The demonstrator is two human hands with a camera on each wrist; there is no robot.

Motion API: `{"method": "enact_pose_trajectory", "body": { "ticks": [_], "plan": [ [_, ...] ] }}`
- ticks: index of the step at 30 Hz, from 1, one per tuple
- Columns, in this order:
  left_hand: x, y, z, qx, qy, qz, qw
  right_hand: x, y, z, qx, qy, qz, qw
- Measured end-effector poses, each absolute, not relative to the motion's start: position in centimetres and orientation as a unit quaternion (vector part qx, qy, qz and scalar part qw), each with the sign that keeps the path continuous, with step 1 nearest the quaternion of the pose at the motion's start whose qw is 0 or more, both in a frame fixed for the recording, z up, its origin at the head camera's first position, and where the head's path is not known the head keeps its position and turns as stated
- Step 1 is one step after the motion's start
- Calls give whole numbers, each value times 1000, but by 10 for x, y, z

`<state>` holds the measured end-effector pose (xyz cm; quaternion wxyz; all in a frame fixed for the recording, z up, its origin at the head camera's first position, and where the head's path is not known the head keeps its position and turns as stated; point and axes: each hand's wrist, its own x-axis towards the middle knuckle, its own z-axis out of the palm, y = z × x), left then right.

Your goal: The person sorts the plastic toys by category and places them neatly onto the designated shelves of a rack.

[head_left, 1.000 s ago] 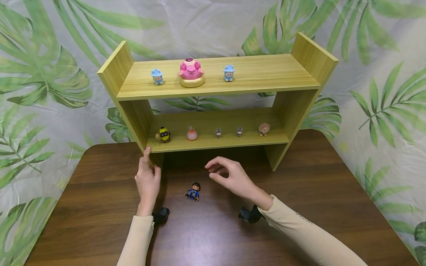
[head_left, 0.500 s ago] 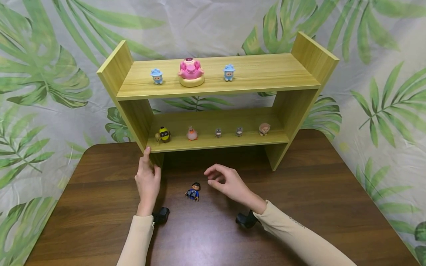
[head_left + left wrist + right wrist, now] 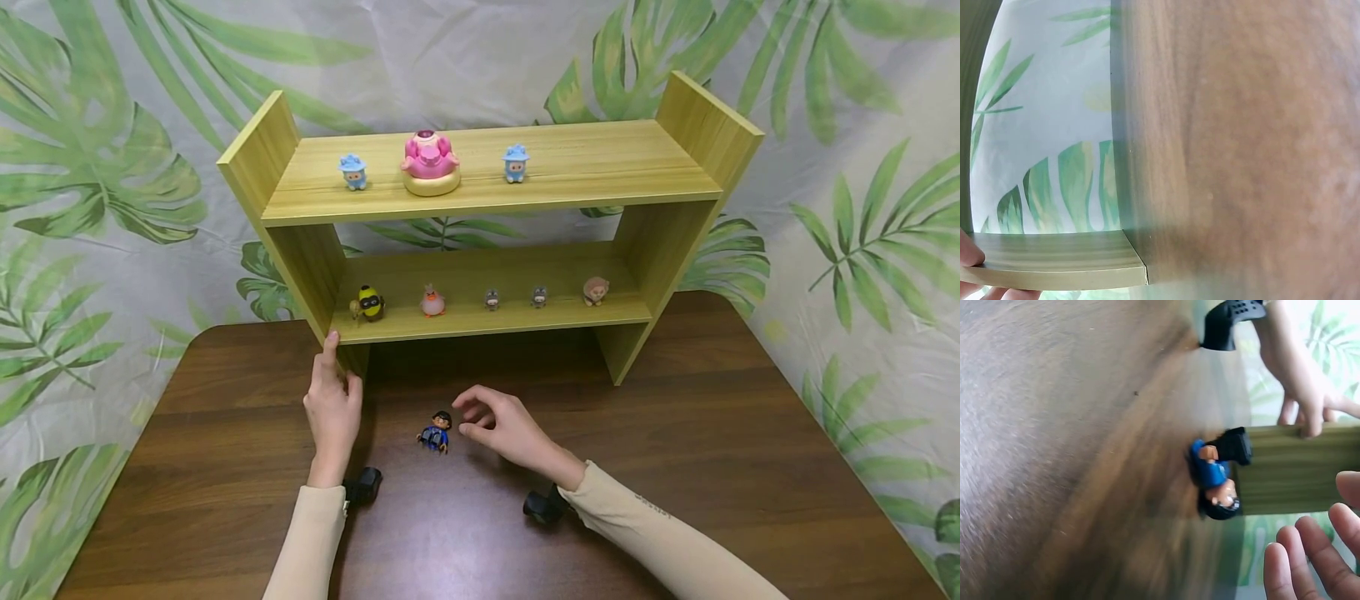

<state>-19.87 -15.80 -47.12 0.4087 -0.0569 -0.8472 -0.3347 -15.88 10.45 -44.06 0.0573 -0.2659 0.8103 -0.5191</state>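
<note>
A toy figure (image 3: pixel 435 435) with black hair and a blue top lies on the brown table (image 3: pixel 225 500). My right hand (image 3: pixel 506 427) hovers just right of it, fingers loosely bent with a gap to the thumb, holding nothing. In the right wrist view, the fingertips (image 3: pixel 1300 562) are apart from the toy figure (image 3: pixel 1210 472). At the shelf's front left, my left hand (image 3: pixel 333 412) holds the lower side panel (image 3: pixel 1054 278) of the wooden shelf (image 3: pixel 480 208). The left wrist view has the thumb on one face and fingers on the other.
Two blue-hatted figurines (image 3: pixel 515 164) flank a pink figurine (image 3: pixel 431 164) on the top board. Along the lower board stand a yellow-and-brown figurine (image 3: pixel 371 304), a pink duck-like one (image 3: pixel 432 302), two small grey ones (image 3: pixel 539 297) and a beige one (image 3: pixel 596 291). A leaf-print cloth (image 3: pixel 465 58) hangs behind.
My right hand has come down and to the left, closer to the toy figure. The left hand, the shelf and the toy figure have stayed in place.
</note>
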Motion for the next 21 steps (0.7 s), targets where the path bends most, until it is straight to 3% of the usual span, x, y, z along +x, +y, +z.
{"method": "enact_pose_trajectory", "body": {
  "ticks": [21],
  "plan": [
    [-198, -157, -471, -56, -848, -335, 407, -163, 83, -470, -230, 851, -469, 61]
  ]
}}
